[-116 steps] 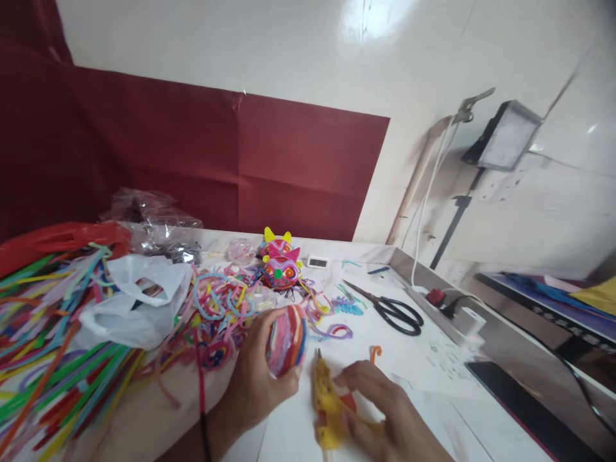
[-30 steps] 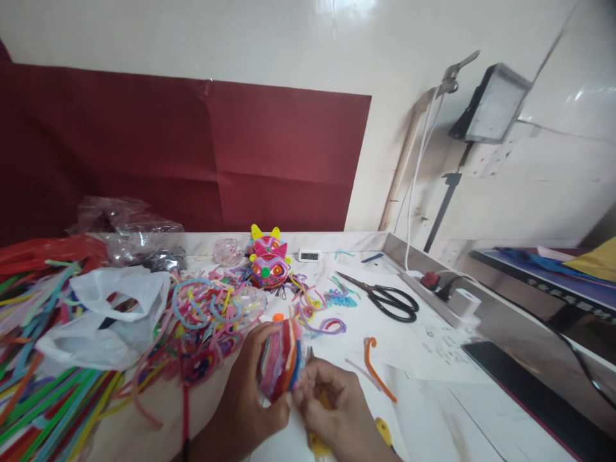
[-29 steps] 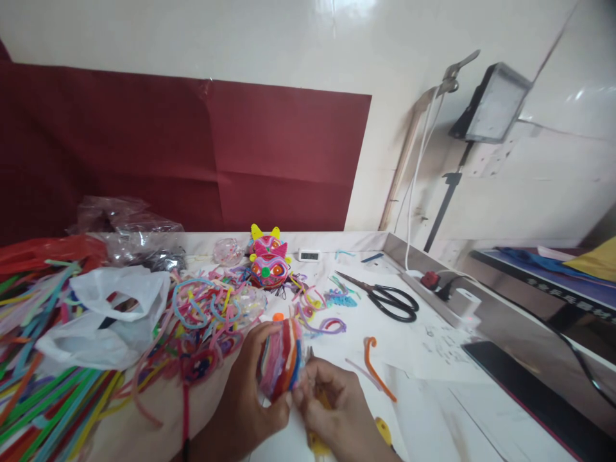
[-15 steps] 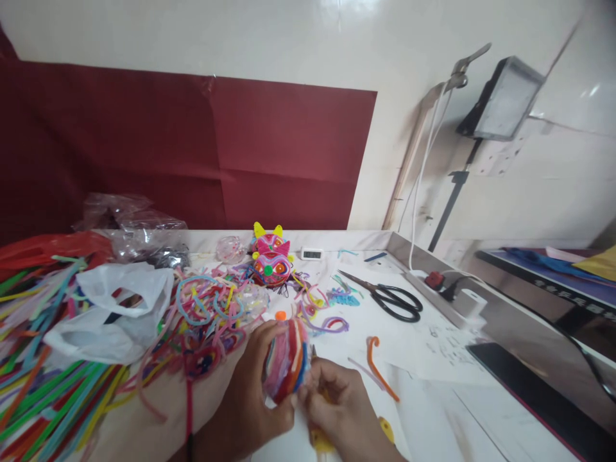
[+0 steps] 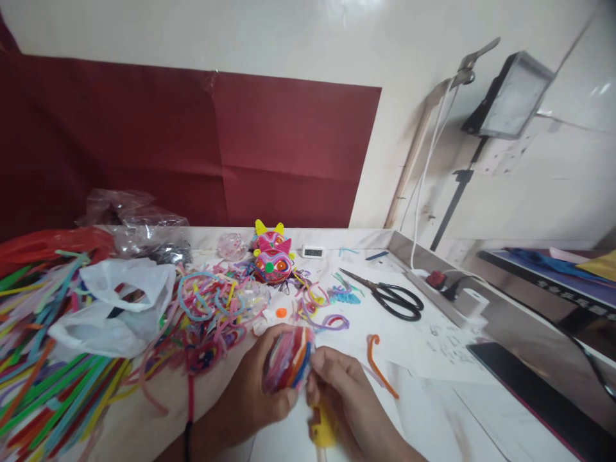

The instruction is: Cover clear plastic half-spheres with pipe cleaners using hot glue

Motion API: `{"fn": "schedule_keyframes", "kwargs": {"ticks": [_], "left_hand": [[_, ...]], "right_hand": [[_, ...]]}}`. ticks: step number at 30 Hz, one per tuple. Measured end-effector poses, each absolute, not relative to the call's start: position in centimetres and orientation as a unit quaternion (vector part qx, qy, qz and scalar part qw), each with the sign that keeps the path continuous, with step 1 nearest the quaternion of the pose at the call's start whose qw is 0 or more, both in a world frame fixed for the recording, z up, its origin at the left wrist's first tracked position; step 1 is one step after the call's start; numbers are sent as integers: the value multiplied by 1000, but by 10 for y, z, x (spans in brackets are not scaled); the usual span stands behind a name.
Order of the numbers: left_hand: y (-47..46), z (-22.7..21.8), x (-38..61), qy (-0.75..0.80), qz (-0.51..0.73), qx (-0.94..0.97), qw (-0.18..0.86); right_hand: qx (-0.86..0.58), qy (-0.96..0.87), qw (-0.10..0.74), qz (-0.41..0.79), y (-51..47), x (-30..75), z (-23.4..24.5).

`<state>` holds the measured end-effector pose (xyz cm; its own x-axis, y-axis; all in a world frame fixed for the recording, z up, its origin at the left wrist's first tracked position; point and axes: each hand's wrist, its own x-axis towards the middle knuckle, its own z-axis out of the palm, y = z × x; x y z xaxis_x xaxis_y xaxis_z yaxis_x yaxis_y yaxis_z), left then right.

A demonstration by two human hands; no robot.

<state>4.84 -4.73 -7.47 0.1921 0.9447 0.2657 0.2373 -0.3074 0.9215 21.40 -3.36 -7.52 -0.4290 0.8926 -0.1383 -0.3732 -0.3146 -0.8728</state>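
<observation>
My left hand point(image 5: 260, 385) is wrapped round a ball striped with fuzzy pipe cleaners point(image 5: 289, 359) in pink, red, orange, white and blue. Thumb and fingers of my right hand point(image 5: 344, 391) are pinched together at the ball's right edge; what they grip there is hidden. Below these fingers shows part of a yellow tool point(image 5: 323, 427), seemingly a glue gun, mostly covered by the hand. Beyond the ball lies a white piece with an orange dot point(image 5: 281, 313). An orange pipe cleaner point(image 5: 375, 366) rests on the white paper to the right.
Loose pipe cleaners point(image 5: 62, 391) and a white plastic bag point(image 5: 115, 321) cover the left side. Colourful lion-like heads point(image 5: 272, 263) stand at the back near a small digital clock point(image 5: 313, 252). Black scissors point(image 5: 394, 300) lie right of centre; a phone point(image 5: 539, 391) and power strip point(image 5: 457, 308) are farther right.
My right hand has shifted slightly, and the dark tip that showed between the hands is now hidden. The ball has turned a little. The white piece behind it shows more.
</observation>
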Motion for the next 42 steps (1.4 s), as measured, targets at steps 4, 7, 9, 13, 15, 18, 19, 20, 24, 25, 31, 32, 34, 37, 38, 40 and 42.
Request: {"fn": "schedule_keyframes", "kwargs": {"ticks": [4, 7, 9, 13, 15, 18, 19, 20, 24, 25, 31, 32, 34, 37, 38, 40, 42], "left_hand": [[-48, -73, 49, 433, 456, 675, 385], [-48, -72, 49, 433, 454, 673, 391], [-48, -73, 49, 432, 450, 675, 395], [-46, -76, 49, 431, 449, 671, 403], [-46, -78, 48, 432, 449, 668, 408], [-45, -79, 48, 433, 449, 668, 406], [-45, -79, 48, 434, 449, 667, 407], [-45, -78, 49, 432, 451, 665, 410], [-47, -72, 51, 433, 463, 652, 416], [-47, -71, 52, 432, 466, 654, 411], [-48, -71, 50, 436, 474, 677, 357], [-47, -71, 50, 436, 475, 679, 352], [-47, -72, 50, 435, 477, 678, 352], [-47, -71, 50, 436, 473, 664, 383], [-47, -71, 50, 435, 469, 659, 396], [-48, -71, 51, 434, 464, 650, 418], [-49, -71, 51, 433, 462, 642, 431]], "right_hand": [[-296, -341, 443, 775, -33, 211, -74], [-281, -315, 459, 782, -31, 209, -76], [-278, -309, 459, 785, -31, 210, -77], [-272, -306, 457, 790, -31, 211, -77], [-270, -308, 456, 790, -31, 210, -77], [-269, -314, 456, 788, -31, 210, -79], [-269, -315, 457, 788, -32, 209, -80], [-268, -316, 457, 787, -32, 209, -80], [-265, -313, 455, 790, -33, 209, -79], [-267, -313, 453, 791, -33, 210, -79], [-282, -330, 439, 787, -35, 211, -76], [-281, -334, 438, 786, -35, 211, -76], [-280, -335, 437, 786, -35, 211, -77], [-272, -324, 445, 789, -35, 210, -79], [-270, -319, 449, 790, -34, 210, -80], [-270, -314, 453, 790, -34, 210, -80], [-273, -313, 453, 789, -33, 210, -80]]}}
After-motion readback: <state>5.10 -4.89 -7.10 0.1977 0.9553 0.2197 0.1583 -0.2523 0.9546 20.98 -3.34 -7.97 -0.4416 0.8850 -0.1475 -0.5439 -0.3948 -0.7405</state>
